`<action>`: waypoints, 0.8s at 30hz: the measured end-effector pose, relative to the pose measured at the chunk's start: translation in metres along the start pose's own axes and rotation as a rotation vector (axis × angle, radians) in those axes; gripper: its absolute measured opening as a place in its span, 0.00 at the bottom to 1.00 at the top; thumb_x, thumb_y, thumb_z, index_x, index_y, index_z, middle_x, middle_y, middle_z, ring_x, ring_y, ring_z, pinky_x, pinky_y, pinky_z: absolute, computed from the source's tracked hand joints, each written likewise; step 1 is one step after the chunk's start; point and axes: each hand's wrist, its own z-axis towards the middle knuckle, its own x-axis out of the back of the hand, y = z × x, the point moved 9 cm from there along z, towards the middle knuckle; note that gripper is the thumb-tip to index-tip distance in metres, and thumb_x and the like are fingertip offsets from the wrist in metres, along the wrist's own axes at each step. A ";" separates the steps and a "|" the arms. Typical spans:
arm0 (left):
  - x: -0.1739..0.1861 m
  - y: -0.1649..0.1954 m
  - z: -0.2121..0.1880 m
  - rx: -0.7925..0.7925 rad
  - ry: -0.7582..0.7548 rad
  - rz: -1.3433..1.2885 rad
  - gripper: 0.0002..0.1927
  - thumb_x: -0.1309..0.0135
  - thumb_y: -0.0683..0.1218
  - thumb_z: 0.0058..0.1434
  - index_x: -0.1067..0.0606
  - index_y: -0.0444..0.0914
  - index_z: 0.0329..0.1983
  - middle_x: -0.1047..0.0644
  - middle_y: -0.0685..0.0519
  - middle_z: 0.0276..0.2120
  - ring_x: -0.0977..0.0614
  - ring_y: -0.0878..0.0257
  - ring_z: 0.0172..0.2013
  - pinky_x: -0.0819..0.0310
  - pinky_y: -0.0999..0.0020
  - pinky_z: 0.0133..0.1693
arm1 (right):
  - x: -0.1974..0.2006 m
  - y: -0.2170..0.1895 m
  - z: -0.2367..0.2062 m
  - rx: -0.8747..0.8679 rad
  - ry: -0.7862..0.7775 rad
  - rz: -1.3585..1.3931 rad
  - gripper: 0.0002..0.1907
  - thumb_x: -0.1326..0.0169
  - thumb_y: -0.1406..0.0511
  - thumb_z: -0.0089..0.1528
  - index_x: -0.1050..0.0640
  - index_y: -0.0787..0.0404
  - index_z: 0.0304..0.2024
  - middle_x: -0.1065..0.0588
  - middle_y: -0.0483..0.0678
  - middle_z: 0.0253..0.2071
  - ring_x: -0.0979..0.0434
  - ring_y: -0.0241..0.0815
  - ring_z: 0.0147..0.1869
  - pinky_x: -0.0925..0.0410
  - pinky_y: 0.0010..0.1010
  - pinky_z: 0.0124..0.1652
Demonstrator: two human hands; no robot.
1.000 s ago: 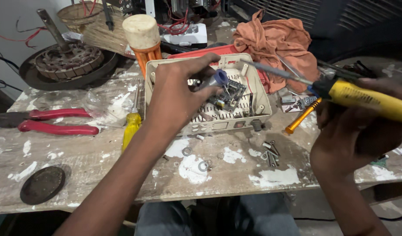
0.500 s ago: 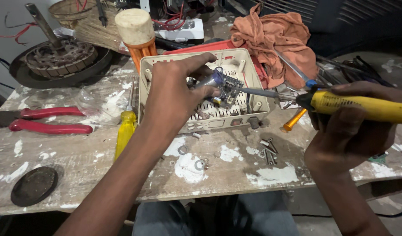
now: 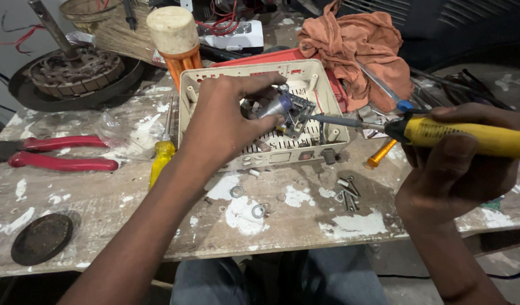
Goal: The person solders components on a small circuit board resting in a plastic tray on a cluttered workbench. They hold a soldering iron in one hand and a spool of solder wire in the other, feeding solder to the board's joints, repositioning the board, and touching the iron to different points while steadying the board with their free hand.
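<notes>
My left hand (image 3: pixel 223 121) reaches over an open cream plastic case (image 3: pixel 187 113) and pinches a small grey-blue electrical part (image 3: pixel 288 107) above its slotted floor. My right hand (image 3: pixel 457 164) grips a yellow-handled soldering iron (image 3: pixel 469 137) held level. Its thin metal tip (image 3: pixel 333 120) points left and nearly touches the small part. Both forearms come in from the bottom of the view.
Red-handled pliers (image 3: pixel 56 152) and a yellow screwdriver (image 3: pixel 161 155) lie left of the case. Washers (image 3: pixel 259 210) and screws (image 3: pixel 346 191) are scattered near the table's front edge. A mallet (image 3: pixel 172 34), a motor stator (image 3: pixel 73 68) and an orange rag (image 3: pixel 356 45) sit behind. A dark disc (image 3: pixel 42 237) lies front left.
My right hand has brought the soldering iron leftward and lower, so its tip now reaches the small part. My left hand has kept the part over the case.
</notes>
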 end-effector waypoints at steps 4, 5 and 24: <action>-0.003 -0.003 0.000 0.024 -0.003 -0.034 0.27 0.29 0.41 0.48 0.19 0.38 0.53 0.17 0.46 0.48 0.12 0.64 0.38 0.16 0.69 0.40 | 0.002 0.002 0.003 0.036 -0.035 -0.083 0.25 0.52 0.52 0.80 0.32 0.71 0.53 0.27 0.51 0.47 0.26 0.35 0.40 0.31 0.21 0.40; -0.004 -0.004 0.001 0.037 -0.010 -0.029 0.27 0.29 0.41 0.48 0.20 0.39 0.53 0.16 0.46 0.47 0.12 0.64 0.38 0.16 0.69 0.40 | 0.002 0.002 0.004 0.038 -0.044 -0.092 0.25 0.52 0.52 0.80 0.31 0.71 0.52 0.27 0.51 0.46 0.26 0.35 0.41 0.31 0.21 0.40; -0.003 -0.002 0.001 0.050 -0.013 0.006 0.28 0.28 0.42 0.47 0.20 0.37 0.54 0.15 0.46 0.43 0.12 0.64 0.38 0.17 0.68 0.40 | -0.019 -0.022 0.008 0.023 -0.156 -0.127 0.24 0.52 0.50 0.81 0.33 0.67 0.55 0.29 0.47 0.46 0.28 0.32 0.45 0.32 0.20 0.48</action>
